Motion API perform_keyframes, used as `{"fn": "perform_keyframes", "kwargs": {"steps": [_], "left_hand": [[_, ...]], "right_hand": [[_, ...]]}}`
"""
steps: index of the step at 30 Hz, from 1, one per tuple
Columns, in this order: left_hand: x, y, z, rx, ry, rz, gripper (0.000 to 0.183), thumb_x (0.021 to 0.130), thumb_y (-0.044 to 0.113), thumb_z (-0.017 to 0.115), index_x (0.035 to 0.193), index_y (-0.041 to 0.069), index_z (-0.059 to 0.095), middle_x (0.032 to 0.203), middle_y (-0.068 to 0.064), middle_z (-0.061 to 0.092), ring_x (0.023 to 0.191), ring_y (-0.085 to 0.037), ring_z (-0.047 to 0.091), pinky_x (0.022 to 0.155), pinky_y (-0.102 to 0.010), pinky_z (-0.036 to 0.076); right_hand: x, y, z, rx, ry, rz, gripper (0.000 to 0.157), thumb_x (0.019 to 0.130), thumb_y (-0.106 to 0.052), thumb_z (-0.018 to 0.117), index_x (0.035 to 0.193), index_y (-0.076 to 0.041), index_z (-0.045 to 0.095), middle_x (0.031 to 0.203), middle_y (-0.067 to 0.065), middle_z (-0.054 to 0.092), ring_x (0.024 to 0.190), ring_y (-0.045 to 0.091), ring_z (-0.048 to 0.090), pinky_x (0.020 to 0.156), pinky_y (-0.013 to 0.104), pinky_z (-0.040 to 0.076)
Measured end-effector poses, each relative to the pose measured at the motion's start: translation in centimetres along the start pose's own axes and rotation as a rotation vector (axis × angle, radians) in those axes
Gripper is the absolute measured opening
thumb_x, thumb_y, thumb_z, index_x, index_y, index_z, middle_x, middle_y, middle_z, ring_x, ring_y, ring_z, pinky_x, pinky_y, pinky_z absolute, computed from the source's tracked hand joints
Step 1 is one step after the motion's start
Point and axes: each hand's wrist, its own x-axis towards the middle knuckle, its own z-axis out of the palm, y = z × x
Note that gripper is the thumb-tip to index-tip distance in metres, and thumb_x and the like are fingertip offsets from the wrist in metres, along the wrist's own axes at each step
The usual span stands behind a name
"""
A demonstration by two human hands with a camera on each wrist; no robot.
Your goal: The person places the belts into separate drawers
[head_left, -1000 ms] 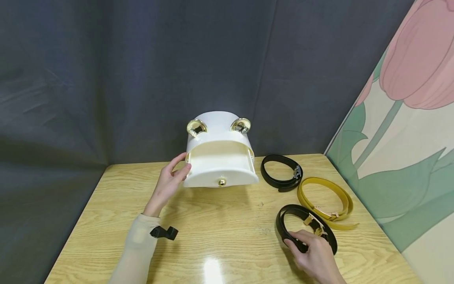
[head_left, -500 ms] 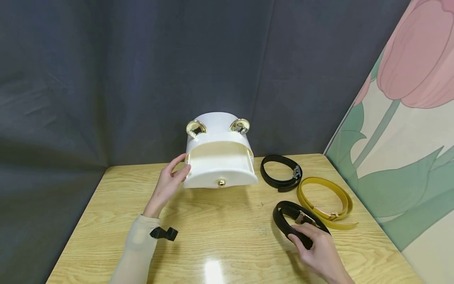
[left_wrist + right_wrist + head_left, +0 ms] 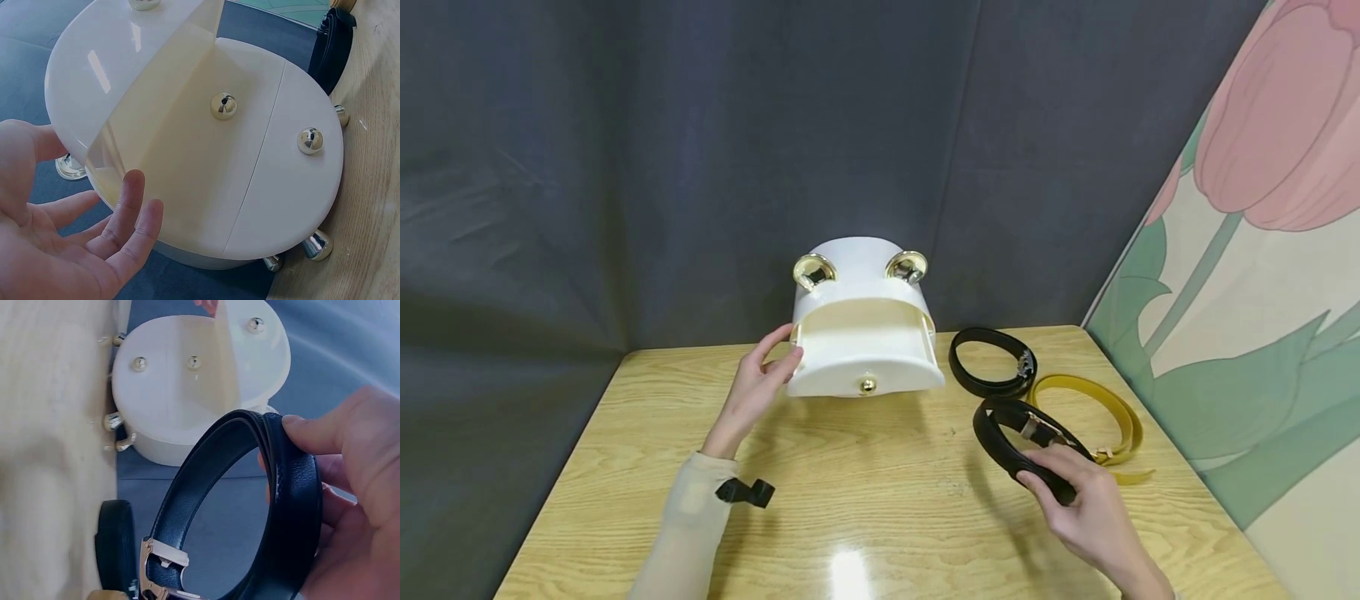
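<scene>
In the head view a white rounded storage box (image 3: 861, 271) with gold knobs stands at the table's back, its upper drawer (image 3: 865, 375) pulled out. My left hand (image 3: 752, 392) touches the box's left side near that drawer, fingers mostly extended; the left wrist view shows some fingers (image 3: 129, 212) free in front. At the right my right hand (image 3: 1086, 508) holds a coiled black belt (image 3: 1000, 442) raised over the table, pinched between thumb and fingers. Its gold-toned buckle (image 3: 159, 569) shows in the right wrist view.
Another coiled black belt (image 3: 958, 367) with a silver-toned buckle lies right of the box. A coiled yellow belt (image 3: 1123, 417) lies beyond my right hand, partly covered by the held belt. Dark cloth (image 3: 775, 150) hangs behind the wooden table (image 3: 880, 483); a flower-painted wall (image 3: 1225, 375) borders its right.
My right hand has lifted the black belt off the table and moved it slightly forward, partly over the yellow belt. My left hand and the box have stayed in place.
</scene>
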Motion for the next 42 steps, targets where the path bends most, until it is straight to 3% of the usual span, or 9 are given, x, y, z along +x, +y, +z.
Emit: {"fn": "perform_keyframes", "kwargs": {"steps": [5, 11, 12, 14, 17, 26, 32, 35, 42], "left_hand": [[0.0, 0.1, 0.1, -0.004, 0.005, 0.000, 0.061, 0.109, 0.040, 0.061, 0.165, 0.023, 0.042, 0.118, -0.012, 0.066, 0.067, -0.003, 0.055, 0.062, -0.024, 0.036], [0.0, 0.1, 0.1, 0.005, 0.002, 0.015, 0.061, 0.109, 0.039, 0.061, 0.165, 0.022, 0.042, 0.120, -0.010, 0.063, 0.066, -0.005, 0.053, 0.059, -0.024, 0.034], [0.0, 0.1, 0.1, 0.006, 0.004, 0.014, 0.061, 0.109, 0.039, 0.061, 0.165, 0.022, 0.042, 0.110, -0.007, 0.064, 0.065, -0.005, 0.052, 0.058, -0.024, 0.034], [0.0, 0.1, 0.1, 0.004, 0.010, 0.010, 0.060, 0.109, 0.039, 0.060, 0.165, 0.023, 0.042, 0.084, -0.001, 0.055, 0.058, -0.006, 0.044, 0.056, -0.024, 0.032], [-0.1, 0.0, 0.0, -0.009, 0.016, 0.015, 0.060, 0.110, 0.037, 0.059, 0.165, 0.022, 0.042, 0.071, 0.006, 0.043, 0.055, -0.007, 0.038, 0.055, -0.024, 0.032], [-0.1, -0.1, 0.4, -0.011, 0.003, 0.020, 0.059, 0.110, 0.037, 0.059, 0.165, 0.023, 0.042, 0.064, 0.008, 0.042, 0.055, -0.007, 0.038, 0.055, -0.024, 0.031], [-0.1, -0.1, 0.5, -0.010, 0.004, 0.021, 0.059, 0.110, 0.038, 0.059, 0.165, 0.022, 0.042, 0.069, 0.006, 0.044, 0.058, -0.007, 0.041, 0.057, -0.024, 0.032], [-0.1, 0.0, 0.5, -0.008, 0.007, 0.026, 0.060, 0.110, 0.038, 0.058, 0.165, 0.020, 0.041, 0.078, 0.006, 0.050, 0.060, -0.007, 0.045, 0.058, -0.025, 0.033], [-0.1, 0.0, 0.6, -0.032, 0.013, 0.029, 0.058, 0.111, 0.036, 0.059, 0.164, 0.021, 0.042, 0.070, 0.009, 0.046, 0.057, -0.006, 0.041, 0.057, -0.024, 0.031]], "right_hand": [[1.0, -0.2, -0.6, 0.041, -0.001, -0.043, 0.037, 0.072, 0.012, 0.089, 0.100, -0.012, 0.083, 0.096, -0.005, 0.078, 0.088, 0.003, 0.068, 0.084, 0.008, 0.050], [2.1, -0.7, -1.3, 0.066, -0.003, -0.083, 0.040, 0.071, 0.014, 0.087, 0.102, -0.010, 0.083, 0.094, -0.002, 0.078, 0.086, 0.003, 0.069, 0.085, 0.009, 0.051], [2.4, -0.7, -1.4, 0.070, -0.005, -0.089, 0.040, 0.071, 0.014, 0.087, 0.103, -0.010, 0.083, 0.094, -0.001, 0.078, 0.086, 0.003, 0.070, 0.086, 0.009, 0.051], [3.0, -0.8, -1.4, 0.077, -0.012, -0.092, 0.039, 0.073, 0.014, 0.086, 0.104, -0.009, 0.083, 0.095, 0.000, 0.078, 0.088, 0.004, 0.070, 0.088, 0.009, 0.051], [4.0, -1.0, -1.4, 0.085, -0.021, -0.098, 0.038, 0.075, 0.013, 0.085, 0.106, -0.008, 0.083, 0.098, 0.002, 0.079, 0.091, 0.004, 0.071, 0.091, 0.008, 0.051], [6.0, -1.7, -1.2, 0.161, 0.025, -0.198, 0.041, 0.072, 0.015, 0.084, 0.106, -0.007, 0.083, 0.098, 0.005, 0.079, 0.094, 0.002, 0.070, 0.092, 0.008, 0.051], [7.3, -2.0, -1.1, 0.193, 0.066, -0.276, 0.029, 0.081, 0.004, 0.085, 0.107, -0.006, 0.083, 0.096, 0.005, 0.079, 0.092, 0.003, 0.071, 0.092, 0.010, 0.051], [8.0, -2.2, -1.1, 0.225, 0.061, -0.296, 0.026, 0.083, 0.003, 0.085, 0.108, -0.004, 0.082, 0.096, 0.007, 0.078, 0.088, 0.004, 0.069, 0.088, 0.011, 0.052], [9.1, -3.3, -0.9, 0.275, 0.026, -0.303, 0.029, 0.083, 0.008, 0.083, 0.111, -0.002, 0.080, 0.100, 0.009, 0.077, 0.090, 0.006, 0.067, 0.087, 0.012, 0.053]]}}
